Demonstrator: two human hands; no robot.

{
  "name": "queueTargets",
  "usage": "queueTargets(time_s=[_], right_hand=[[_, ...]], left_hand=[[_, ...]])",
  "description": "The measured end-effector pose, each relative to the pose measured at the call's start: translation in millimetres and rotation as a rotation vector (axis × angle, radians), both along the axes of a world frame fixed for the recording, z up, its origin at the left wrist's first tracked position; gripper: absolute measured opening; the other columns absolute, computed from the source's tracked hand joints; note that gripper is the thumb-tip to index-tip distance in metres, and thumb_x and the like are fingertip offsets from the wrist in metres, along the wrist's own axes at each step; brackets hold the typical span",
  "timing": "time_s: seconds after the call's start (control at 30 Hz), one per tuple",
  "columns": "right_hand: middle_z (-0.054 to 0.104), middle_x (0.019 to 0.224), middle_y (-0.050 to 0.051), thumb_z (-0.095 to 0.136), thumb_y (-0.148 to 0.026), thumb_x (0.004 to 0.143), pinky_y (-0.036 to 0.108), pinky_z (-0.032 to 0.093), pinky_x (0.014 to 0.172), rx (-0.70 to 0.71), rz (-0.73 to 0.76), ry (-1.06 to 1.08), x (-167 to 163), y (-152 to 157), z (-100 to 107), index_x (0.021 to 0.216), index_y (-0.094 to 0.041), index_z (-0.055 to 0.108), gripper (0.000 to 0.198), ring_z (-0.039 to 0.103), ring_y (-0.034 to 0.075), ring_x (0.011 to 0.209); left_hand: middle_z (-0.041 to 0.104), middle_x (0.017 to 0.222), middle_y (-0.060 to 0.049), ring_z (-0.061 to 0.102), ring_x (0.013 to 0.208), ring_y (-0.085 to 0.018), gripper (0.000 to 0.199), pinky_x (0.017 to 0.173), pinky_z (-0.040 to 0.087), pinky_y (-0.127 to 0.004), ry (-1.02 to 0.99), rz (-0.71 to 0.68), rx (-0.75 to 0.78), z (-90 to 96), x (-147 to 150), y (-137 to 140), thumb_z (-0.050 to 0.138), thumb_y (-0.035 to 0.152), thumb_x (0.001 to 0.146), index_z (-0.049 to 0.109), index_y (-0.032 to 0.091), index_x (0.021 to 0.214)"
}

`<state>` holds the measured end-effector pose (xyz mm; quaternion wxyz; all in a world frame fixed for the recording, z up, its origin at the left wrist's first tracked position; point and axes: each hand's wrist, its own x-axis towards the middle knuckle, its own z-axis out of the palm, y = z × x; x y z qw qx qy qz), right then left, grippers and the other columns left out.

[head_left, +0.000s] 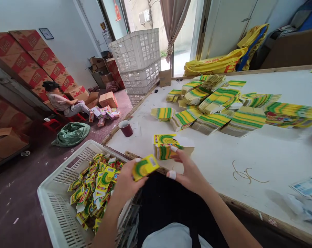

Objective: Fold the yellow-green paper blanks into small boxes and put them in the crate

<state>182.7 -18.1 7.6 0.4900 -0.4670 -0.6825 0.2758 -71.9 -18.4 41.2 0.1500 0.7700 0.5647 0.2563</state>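
Note:
My left hand (128,179) is closed around a small yellow and green carton (144,167), held over the table's near edge. My right hand (188,170) has its thumb and fingers apart, with white coverings on two tips. Its fingers are at the near side of a stack of printed yellow and green cartons (164,152); whether they touch it I cannot tell. Below and left of my left hand, a white plastic crate (59,206) holds many yellow cartons (104,179) in a loose heap.
Bundles of flat cartons (217,100) cover the far part of the white table (204,148). A dark red mug (126,128) stands near its left edge; rubber bands (245,175) lie at right. Tall crates (137,51) rise beyond. A seated person (65,100) is at far left.

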Motion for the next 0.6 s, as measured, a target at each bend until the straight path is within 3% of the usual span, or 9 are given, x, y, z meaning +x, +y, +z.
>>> queueTargets(time_s=[0.1,0.2,0.3,0.43,0.5,0.6], right_hand=[[0.063,0.116,0.014,0.059,-0.026,0.082,0.048,0.052,0.089,0.074,-0.255,-0.114,17.2,30.5,-2.4,0.125,-0.019,0.047,0.045,0.062,0.028,0.101],[0.068,0.107,0.015,0.056,-0.017,0.079,0.051,0.051,0.087,0.053,-0.328,-0.225,22.8,59.4,-10.8,0.118,-0.016,0.055,0.039,0.061,0.031,0.098],[0.070,0.095,0.013,0.052,-0.009,0.074,0.050,0.051,0.083,0.047,-0.297,-0.249,19.3,73.7,-17.4,0.112,-0.015,0.058,0.038,0.062,0.031,0.092],[0.066,0.091,0.013,0.052,-0.009,0.073,0.050,0.048,0.084,0.073,-0.329,-0.256,17.5,69.7,-13.4,0.111,-0.014,0.055,0.039,0.059,0.031,0.091],[0.064,0.088,0.010,0.056,-0.013,0.073,0.047,0.049,0.081,0.084,-0.349,-0.247,14.0,59.4,-6.2,0.114,-0.015,0.051,0.042,0.059,0.028,0.085],[0.060,0.083,0.002,0.058,-0.016,0.072,0.036,0.050,0.068,0.058,-0.289,-0.106,-5.3,33.2,4.9,0.114,-0.021,0.043,0.044,0.058,0.020,0.073]], left_hand=[[0.065,0.112,-0.016,0.057,0.108,-0.038,0.051,0.094,0.044,-0.054,0.244,0.262,0.070,-3.4,-50.7,2.4,0.071,0.041,0.065,0.056,0.018,0.108],[0.064,0.115,-0.019,0.056,0.112,-0.040,0.057,0.096,0.042,-0.057,0.230,0.407,0.055,-10.1,-78.3,-1.9,0.068,0.053,0.065,0.057,0.016,0.107],[0.068,0.110,-0.014,0.060,0.108,-0.033,0.047,0.097,0.044,-0.052,0.019,0.311,-0.039,-19.1,-68.4,-9.9,0.064,0.051,0.070,0.061,0.018,0.103],[0.070,0.108,-0.010,0.064,0.104,-0.028,0.036,0.095,0.046,-0.048,-0.228,0.135,-0.223,-25.6,-24.6,-13.1,0.066,0.040,0.072,0.064,0.020,0.102],[0.069,0.113,-0.012,0.063,0.107,-0.028,0.047,0.096,0.046,-0.048,-0.339,0.058,-0.305,-25.1,-2.2,-10.8,0.071,0.041,0.070,0.061,0.020,0.111],[0.060,0.128,-0.016,0.056,0.117,-0.031,0.086,0.094,0.048,-0.047,-0.602,-0.091,-0.357,-21.2,28.7,-6.2,0.079,0.060,0.056,0.049,0.022,0.127]])
